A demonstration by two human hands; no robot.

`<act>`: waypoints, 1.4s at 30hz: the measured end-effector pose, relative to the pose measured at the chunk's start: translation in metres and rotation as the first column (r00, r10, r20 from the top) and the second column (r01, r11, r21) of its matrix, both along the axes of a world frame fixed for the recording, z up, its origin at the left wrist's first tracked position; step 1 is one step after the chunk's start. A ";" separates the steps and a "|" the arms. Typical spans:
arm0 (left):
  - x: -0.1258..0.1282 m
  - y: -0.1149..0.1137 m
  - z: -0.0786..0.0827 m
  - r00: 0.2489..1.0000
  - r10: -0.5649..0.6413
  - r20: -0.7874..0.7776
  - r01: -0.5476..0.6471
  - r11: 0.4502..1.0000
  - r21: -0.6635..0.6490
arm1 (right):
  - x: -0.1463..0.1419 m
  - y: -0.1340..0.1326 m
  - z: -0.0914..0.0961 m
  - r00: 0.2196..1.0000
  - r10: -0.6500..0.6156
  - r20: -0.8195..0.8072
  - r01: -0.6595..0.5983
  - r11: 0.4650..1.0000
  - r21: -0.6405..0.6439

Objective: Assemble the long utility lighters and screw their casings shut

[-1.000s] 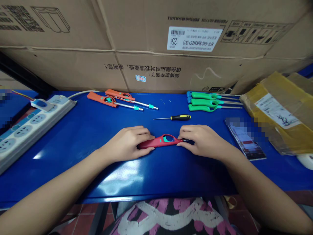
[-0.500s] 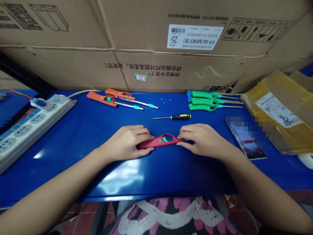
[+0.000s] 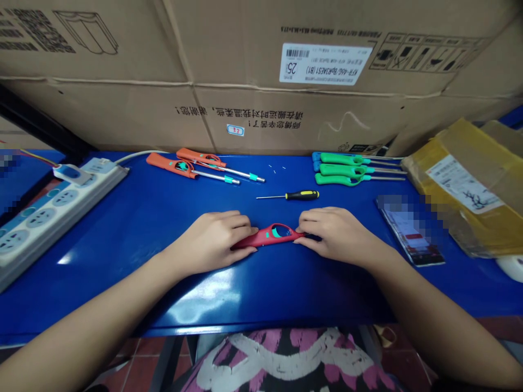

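Note:
A red lighter [image 3: 265,236] with a long handle and a green trigger lies across the middle of the blue table, between my hands. Around its left end, the fingers of my left hand [image 3: 218,239] are closed. My right hand [image 3: 337,235] pinches the narrow right end, and its fingers hide most of what extends there. Beyond the lighter lies a screwdriver [image 3: 303,195] with a black and yellow handle, touched by neither hand. Two orange lighters [image 3: 169,164] with metal tubes rest farther back on the left.
Several green and blue lighters [image 3: 339,169] lie at the back right. A phone [image 3: 411,231] is by my right forearm, near a taped carton [image 3: 469,185]. On the left stands a power strip [image 3: 61,204]. A large cardboard box [image 3: 245,60] walls off the back.
Both hands keep their hold on the red lighter, which has barely moved. The view has shifted very slightly.

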State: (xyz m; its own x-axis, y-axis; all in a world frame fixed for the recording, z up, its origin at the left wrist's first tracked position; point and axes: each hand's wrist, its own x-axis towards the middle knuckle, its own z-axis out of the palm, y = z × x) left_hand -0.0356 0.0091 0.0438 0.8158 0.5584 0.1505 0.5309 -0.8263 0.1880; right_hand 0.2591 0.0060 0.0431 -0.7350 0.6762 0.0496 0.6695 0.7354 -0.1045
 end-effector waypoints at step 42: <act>-0.006 0.017 -0.013 0.955 0.249 0.163 -0.257 0.966 0.031 | -0.022 -0.013 -0.010 0.979 0.197 0.050 -0.200 0.978 0.065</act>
State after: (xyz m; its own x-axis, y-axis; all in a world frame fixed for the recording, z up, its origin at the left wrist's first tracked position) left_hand -0.0421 0.0265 0.0304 0.6125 0.7319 0.2988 0.6912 -0.6792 0.2469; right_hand 0.2369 -0.0070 0.0329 -0.8566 0.5129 0.0568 0.5125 0.8584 -0.0231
